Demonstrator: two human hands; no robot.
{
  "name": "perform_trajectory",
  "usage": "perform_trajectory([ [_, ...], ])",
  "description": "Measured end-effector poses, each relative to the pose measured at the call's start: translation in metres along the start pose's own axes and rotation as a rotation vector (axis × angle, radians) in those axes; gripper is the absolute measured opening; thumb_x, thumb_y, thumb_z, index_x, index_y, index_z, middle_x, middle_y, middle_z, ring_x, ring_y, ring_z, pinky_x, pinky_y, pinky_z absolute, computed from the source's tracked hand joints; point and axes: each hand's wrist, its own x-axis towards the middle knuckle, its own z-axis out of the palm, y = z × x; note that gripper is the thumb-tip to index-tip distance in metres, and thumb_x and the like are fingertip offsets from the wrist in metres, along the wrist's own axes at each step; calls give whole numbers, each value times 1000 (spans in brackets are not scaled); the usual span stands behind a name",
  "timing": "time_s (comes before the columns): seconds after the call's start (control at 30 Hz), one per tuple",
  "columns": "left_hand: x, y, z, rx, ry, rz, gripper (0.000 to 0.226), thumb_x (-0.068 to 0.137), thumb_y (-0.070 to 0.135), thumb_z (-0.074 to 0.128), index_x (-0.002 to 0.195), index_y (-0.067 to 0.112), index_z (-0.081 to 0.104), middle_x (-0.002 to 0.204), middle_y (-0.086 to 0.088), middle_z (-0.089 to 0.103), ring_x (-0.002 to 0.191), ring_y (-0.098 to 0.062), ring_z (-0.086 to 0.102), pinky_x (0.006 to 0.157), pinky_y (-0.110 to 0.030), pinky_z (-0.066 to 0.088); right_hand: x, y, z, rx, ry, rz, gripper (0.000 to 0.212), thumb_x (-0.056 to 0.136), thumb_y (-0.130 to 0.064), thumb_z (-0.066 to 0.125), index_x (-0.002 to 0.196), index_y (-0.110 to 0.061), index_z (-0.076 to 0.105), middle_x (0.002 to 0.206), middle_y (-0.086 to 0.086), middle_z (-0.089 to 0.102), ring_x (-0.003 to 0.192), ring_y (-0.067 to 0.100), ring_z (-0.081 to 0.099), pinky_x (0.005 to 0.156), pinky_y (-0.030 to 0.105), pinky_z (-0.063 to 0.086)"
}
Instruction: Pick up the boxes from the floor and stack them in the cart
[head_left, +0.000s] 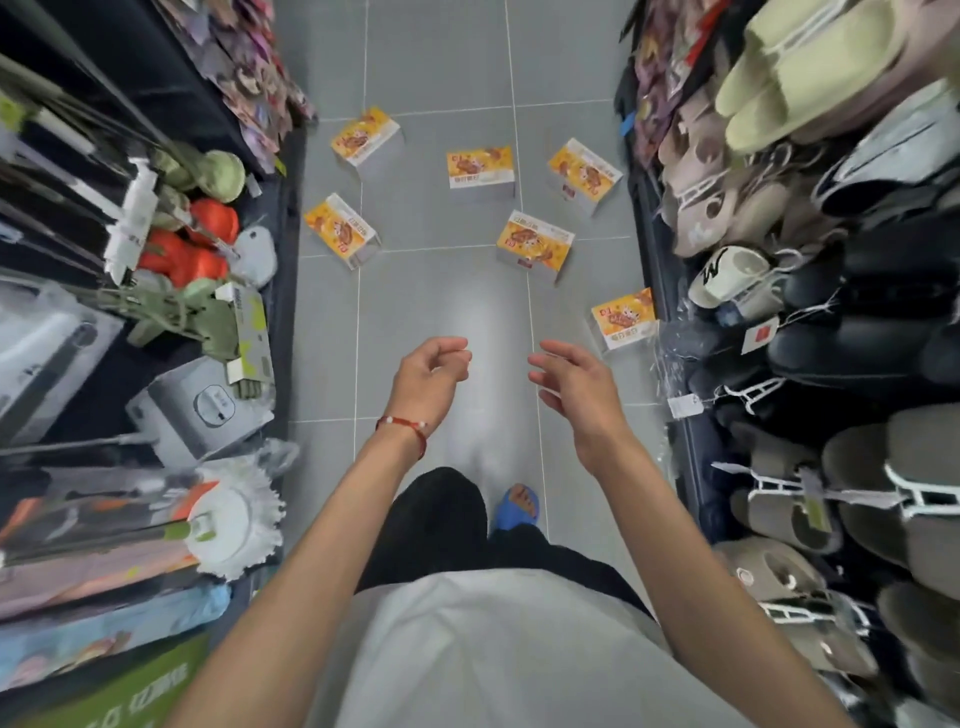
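Note:
Several orange-and-white boxes lie scattered on the grey tile floor ahead. The closest box rests by the right shelf's foot. Another box lies mid-aisle, one box sits at the left, and further boxes lie beyond. My left hand hangs above the floor with fingers loosely curled, holding nothing. My right hand is beside it, fingers spread, empty, a little left of the closest box. No cart is in view.
Left shelf holds mops, cleaning tools and packaged goods that jut into the aisle. Right shelf is packed with hanging slippers. The narrow tiled aisle runs straight ahead. My blue-sandalled foot stands below.

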Motion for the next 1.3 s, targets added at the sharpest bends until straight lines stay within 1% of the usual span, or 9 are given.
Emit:
perform_trajectory([
  [0.07, 32, 20, 3, 14, -3, -1, 17, 99, 14, 57, 110, 24, 66, 109, 3, 70, 108, -19, 67, 89, -24, 48, 26, -23, 2, -4, 4, 12, 24, 100, -16, 64, 122, -21, 68, 114, 2, 73, 96, 9, 69, 84, 23, 52],
  [0.27, 137, 78, 13, 36, -58, 4, 20, 100, 15, 56, 116, 20, 66, 114, 0, 70, 102, -16, 68, 69, -10, 47, 113, -92, 16, 33, 71, 15, 17, 101, -15, 62, 112, -27, 68, 116, 2, 73, 97, 10, 69, 89, 25, 53],
  [0.37, 194, 109, 19, 72, -104, 6, 17, 99, 14, 57, 113, 19, 67, 112, -2, 70, 103, -19, 67, 74, -16, 46, 155, -131, 29, 22, 114, -4, 20, 102, -15, 62, 116, -27, 68, 108, 0, 72, 95, 9, 68, 92, 28, 53],
  [0.57, 283, 172, 33, 171, -195, 25, 20, 100, 13, 56, 116, 14, 68, 113, -7, 69, 98, -19, 65, 73, -16, 46, 224, -190, 48, 37, 162, 12, 23, 100, -15, 63, 116, -28, 74, 101, -3, 72, 94, 10, 67, 90, 27, 53],
  [0.73, 335, 201, 45, 216, -236, -8, 24, 100, 16, 57, 121, 15, 69, 114, -4, 69, 100, -17, 66, 75, -16, 46, 266, -218, 50, 64, 202, 57, 23, 102, -16, 61, 116, -29, 74, 113, -1, 73, 102, 13, 68, 87, 24, 54],
  [0.8, 356, 207, 50, 232, -246, -37, 23, 100, 17, 56, 119, 18, 69, 115, -5, 70, 100, -17, 66, 82, -22, 49, 284, -229, 48, 83, 205, 83, 20, 102, -16, 61, 111, -30, 71, 115, 2, 73, 103, 15, 69, 92, 28, 56],
  [0.9, 386, 215, 62, 255, -234, -75, 24, 101, 17, 53, 119, 20, 69, 116, -4, 69, 104, -19, 67, 93, -30, 50, 317, -240, 38, 98, 213, 123, 17, 101, -16, 63, 106, -31, 70, 118, 5, 73, 106, 18, 70, 84, 25, 55],
  [1.1, 446, 231, 95, 245, -159, -179, 27, 103, 14, 46, 117, 18, 69, 116, -5, 69, 95, -16, 65, 76, -20, 47, 399, -262, 17, 116, 230, 190, 17, 99, -13, 64, 100, -28, 70, 116, 9, 74, 97, 18, 70, 101, 39, 57],
  [1.3, 517, 221, 132, 238, -130, -289, 23, 101, 13, 50, 115, 14, 68, 111, -6, 69, 92, -17, 64, 68, -17, 45, 484, -259, -2, 45, 220, 246, 22, 97, -7, 62, 95, -28, 70, 114, 10, 75, 88, 17, 71, 94, 36, 57],
])
